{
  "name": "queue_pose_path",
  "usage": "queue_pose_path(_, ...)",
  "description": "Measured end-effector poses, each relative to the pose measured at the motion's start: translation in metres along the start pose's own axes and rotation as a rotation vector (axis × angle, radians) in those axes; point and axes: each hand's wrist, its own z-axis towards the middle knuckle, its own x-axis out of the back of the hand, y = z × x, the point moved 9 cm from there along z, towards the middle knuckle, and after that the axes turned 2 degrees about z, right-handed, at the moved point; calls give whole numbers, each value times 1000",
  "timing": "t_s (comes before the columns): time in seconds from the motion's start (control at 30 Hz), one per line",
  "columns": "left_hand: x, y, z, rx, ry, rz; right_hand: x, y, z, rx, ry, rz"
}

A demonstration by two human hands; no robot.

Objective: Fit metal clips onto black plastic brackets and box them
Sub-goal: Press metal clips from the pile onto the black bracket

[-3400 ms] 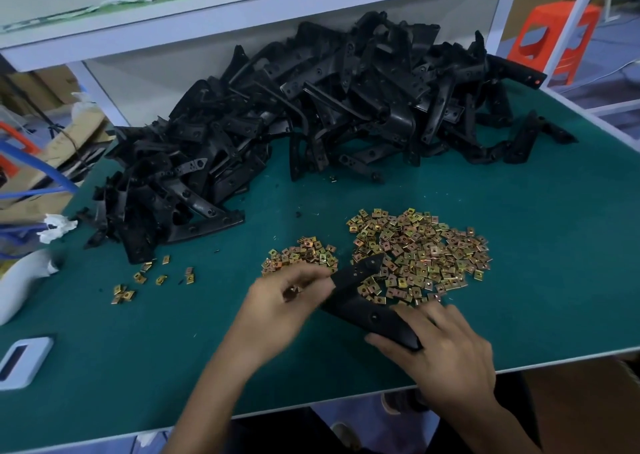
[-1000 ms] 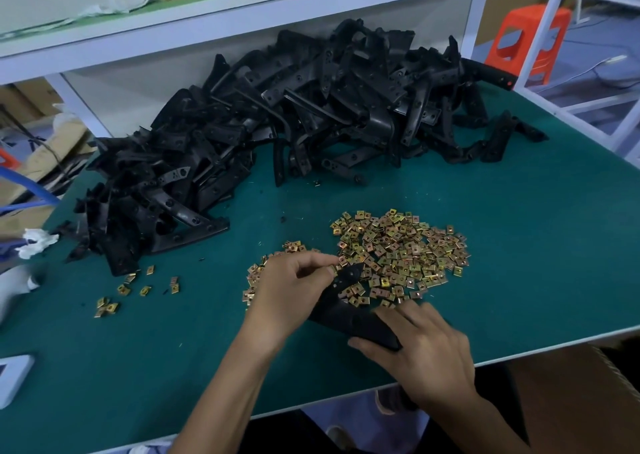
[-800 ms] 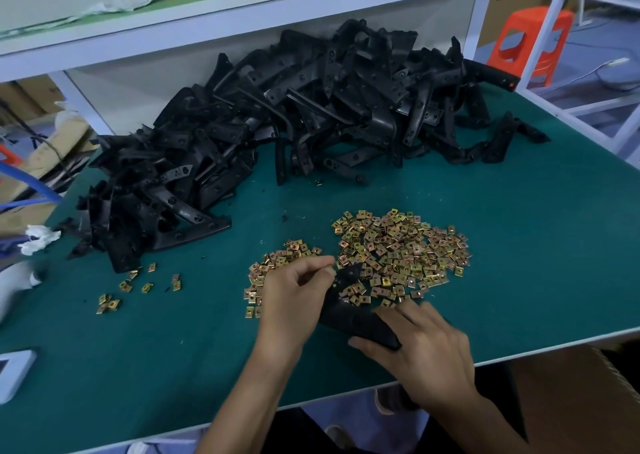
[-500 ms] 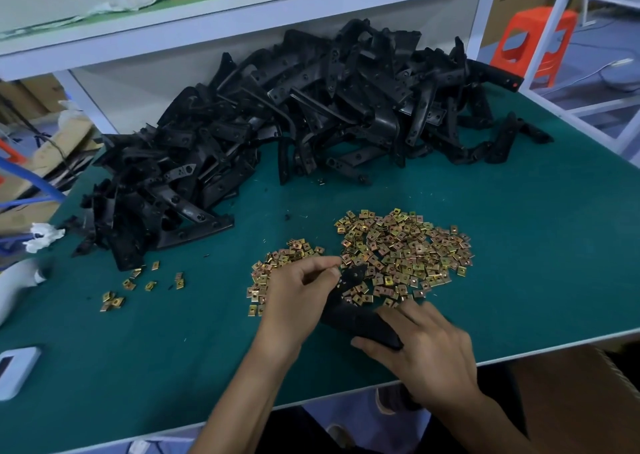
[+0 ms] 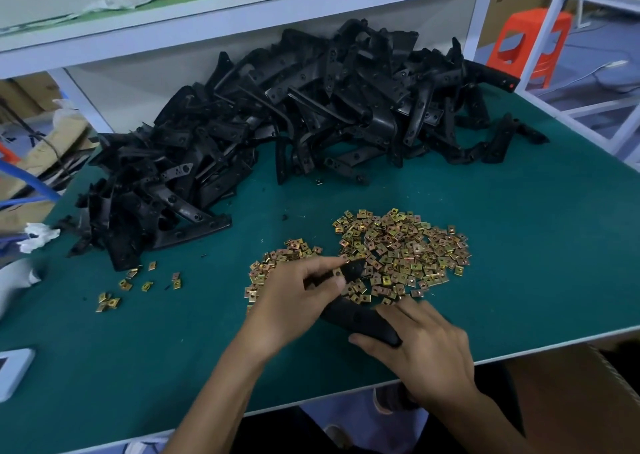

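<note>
A black plastic bracket (image 5: 353, 311) lies near the front edge of the green table (image 5: 519, 245), held at both ends. My right hand (image 5: 419, 346) grips its near end. My left hand (image 5: 294, 297) pinches its far tip, thumb and forefinger curled around it, with a small metal clip (image 5: 336, 273) at the fingertips. A big pile of gold metal clips (image 5: 401, 249) lies just beyond the bracket, and a smaller pile of clips (image 5: 280, 259) sits by my left hand. A large heap of black brackets (image 5: 277, 135) fills the back of the table.
A few stray clips (image 5: 131, 285) lie at the left. A white device (image 5: 12, 370) sits at the table's left edge. A white shelf (image 5: 242, 6) runs overhead. An orange stool (image 5: 530, 41) stands at the right, and a cardboard box (image 5: 561, 394) below the front edge.
Both hands stay on the bracket. My left fingers have shifted slightly along its far tip, where the clip sits.
</note>
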Motion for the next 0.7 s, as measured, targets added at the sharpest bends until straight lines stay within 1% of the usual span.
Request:
queue_pose_path(0.07, -5, -2, -4, -21, -3, 21, 1, 1, 1, -18, 8, -15)
queue_pose_path(0.1, -4, -3, -5, -21, 21, 52, 1, 1, 1, -20, 15, -21)
queue_pose_path(0.17, 0, -2, -6, -27, 101, 102, 1, 1, 1, -20, 22, -24)
queue_pose_path(0.23, 5, 7, -7, -87, 184, 176, 0, 1, 0, -21, 22, -17)
queue_pose_path(0.3, 7, 14, -9, -142, 234, 230, 0, 2, -1, -29, 22, -11)
queue_pose_path(0.37, 5, 17, -10, -171, 251, 256, -1, 3, -1, -36, 13, -21)
queue_pose_path(0.5, 2, 14, -14, -160, 262, 254, -4, 6, -2, -66, -7, -10)
queue_pose_path(0.7, 9, 22, -22, -205, 249, 196, 0, 13, -5, -150, 40, 57)
